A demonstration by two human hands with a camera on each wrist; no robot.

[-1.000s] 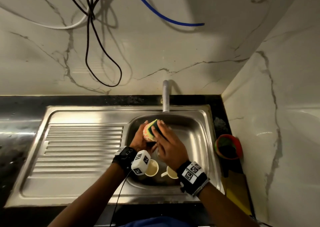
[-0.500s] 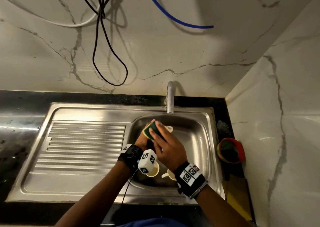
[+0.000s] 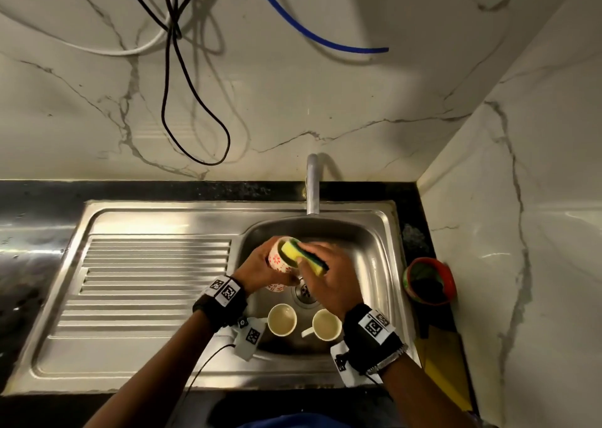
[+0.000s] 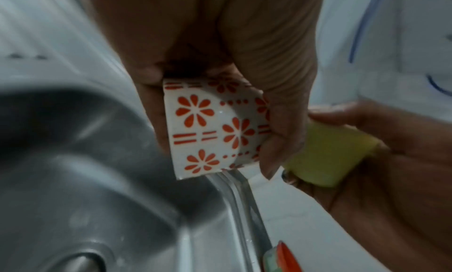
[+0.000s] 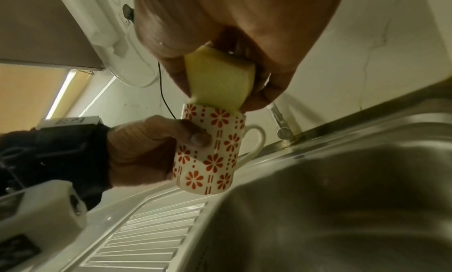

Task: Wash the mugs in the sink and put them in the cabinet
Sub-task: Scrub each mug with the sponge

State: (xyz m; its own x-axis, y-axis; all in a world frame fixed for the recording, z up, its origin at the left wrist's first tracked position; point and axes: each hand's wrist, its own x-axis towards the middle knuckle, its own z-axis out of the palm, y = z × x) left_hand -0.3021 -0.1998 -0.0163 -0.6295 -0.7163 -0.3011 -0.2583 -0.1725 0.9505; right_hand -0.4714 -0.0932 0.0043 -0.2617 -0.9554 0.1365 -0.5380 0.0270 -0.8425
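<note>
My left hand (image 3: 260,266) grips a white mug with orange flowers (image 3: 279,258) (image 4: 208,129) (image 5: 210,154) above the sink basin (image 3: 368,258), its handle pointing away from me. My right hand (image 3: 325,271) holds a yellow and green sponge (image 3: 301,255) (image 5: 218,83) (image 4: 325,156) and presses its end into the mug's mouth. Two more mugs stand upright on the basin floor near me, one on the left (image 3: 282,319) and one on the right (image 3: 326,325). Part of another patterned mug (image 3: 275,286) shows under my left wrist.
The tap (image 3: 312,186) rises behind the basin. A ribbed draining board (image 3: 153,277) lies to the left. A red bowl (image 3: 429,281) sits on the dark counter at the right, by the marble side wall. Cables (image 3: 172,69) hang on the back wall.
The sponge has turned from lying over the mug's side to poking into its mouth, yellow side up. Both hands have stayed over the basin, and the two mugs below now show.
</note>
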